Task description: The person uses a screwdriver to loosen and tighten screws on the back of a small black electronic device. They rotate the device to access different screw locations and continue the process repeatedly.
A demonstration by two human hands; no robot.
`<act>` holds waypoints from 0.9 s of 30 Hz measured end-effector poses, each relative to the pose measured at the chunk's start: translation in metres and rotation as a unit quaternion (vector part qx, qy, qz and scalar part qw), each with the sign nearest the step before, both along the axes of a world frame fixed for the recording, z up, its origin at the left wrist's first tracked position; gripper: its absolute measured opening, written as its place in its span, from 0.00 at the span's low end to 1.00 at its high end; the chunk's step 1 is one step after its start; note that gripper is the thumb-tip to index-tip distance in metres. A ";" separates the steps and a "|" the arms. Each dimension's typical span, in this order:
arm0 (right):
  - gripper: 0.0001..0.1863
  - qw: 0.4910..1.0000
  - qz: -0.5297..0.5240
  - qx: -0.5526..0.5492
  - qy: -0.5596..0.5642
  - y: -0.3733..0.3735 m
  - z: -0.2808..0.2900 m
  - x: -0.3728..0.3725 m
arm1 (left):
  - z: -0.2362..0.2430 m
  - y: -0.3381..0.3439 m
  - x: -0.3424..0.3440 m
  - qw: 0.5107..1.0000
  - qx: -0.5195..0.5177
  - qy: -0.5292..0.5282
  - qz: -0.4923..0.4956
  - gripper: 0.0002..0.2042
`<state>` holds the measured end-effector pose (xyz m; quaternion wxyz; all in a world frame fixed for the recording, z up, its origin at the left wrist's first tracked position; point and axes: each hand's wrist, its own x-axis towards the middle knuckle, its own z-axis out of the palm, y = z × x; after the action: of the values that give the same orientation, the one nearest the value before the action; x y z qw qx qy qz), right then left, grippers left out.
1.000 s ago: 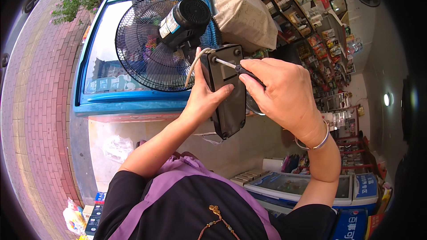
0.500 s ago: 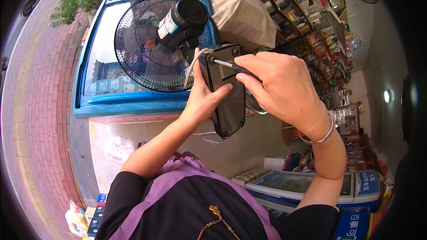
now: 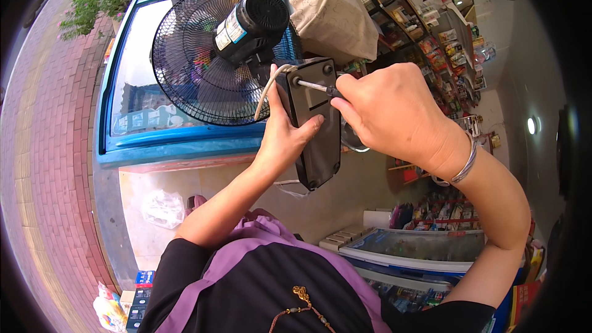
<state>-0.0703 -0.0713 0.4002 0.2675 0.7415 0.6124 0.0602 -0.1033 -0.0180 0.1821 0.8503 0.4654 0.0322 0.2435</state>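
A black electric fan (image 3: 216, 55) lies on the blue chest freezer, its round cage down and its motor housing (image 3: 262, 18) facing up. The fan's flat rectangular base (image 3: 317, 139) stands tilted toward me, its underside showing. My left hand (image 3: 283, 139) grips the base's left edge, thumb pressed on the underside. A pale cord (image 3: 266, 95) loops beside my fingers. My right hand (image 3: 401, 111) is closed round the dark handle of a screwdriver (image 3: 313, 86). The screwdriver's metal shaft points left, its tip at the recess in the base's upper left corner.
The blue freezer (image 3: 179, 148) with glass lids spreads under the fan. Behind it stands a cloth-covered box (image 3: 330, 9). Shelves of packaged goods (image 3: 444, 55) line the right. Another glass-topped freezer (image 3: 419, 246) is at lower right, a white plastic bag (image 3: 163, 208) on the floor at left.
My right elbow has swung outward to the right and my right wrist has turned on the screwdriver. Its tip stays at the same corner; my left hand still holds the base.
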 end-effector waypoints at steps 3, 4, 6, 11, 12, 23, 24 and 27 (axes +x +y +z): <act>0.07 0.968 0.221 -0.052 -0.105 0.002 -0.002 0.008 | -0.005 -0.003 0.000 0.999 0.026 0.003 0.020 0.55; 0.08 0.952 0.263 -0.072 -0.137 0.002 -0.001 0.008 | -0.006 -0.001 0.002 0.999 0.030 0.005 0.021 0.55; 0.15 0.924 0.322 -0.101 -0.178 0.003 0.000 0.008 | -0.006 -0.002 0.004 0.998 0.051 -0.004 0.039 0.55; 0.13 0.986 0.148 0.072 -0.031 -0.006 -0.009 -0.003 | -0.007 -0.002 0.004 0.998 0.036 -0.019 0.038 0.54; 0.13 0.989 0.065 0.131 0.035 -0.007 -0.010 -0.004 | -0.010 -0.001 0.006 0.999 0.022 -0.027 0.035 0.54; 0.25 0.800 -0.391 0.244 0.383 -0.007 -0.004 -0.003 | -0.005 -0.001 0.003 0.999 0.002 -0.030 0.016 0.55; 0.24 0.849 -0.340 0.222 0.337 -0.009 -0.009 -0.001 | -0.003 0.000 0.002 0.999 -0.003 -0.030 0.014 0.55; 0.17 0.978 -0.120 0.128 0.111 -0.005 -0.008 -0.009 | -0.006 -0.001 0.001 0.999 0.029 -0.012 0.017 0.55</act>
<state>-0.0797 -0.0764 0.3922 0.1057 0.8399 0.5319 0.0229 -0.1028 -0.0190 0.1761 0.8323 0.4867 0.0231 0.2643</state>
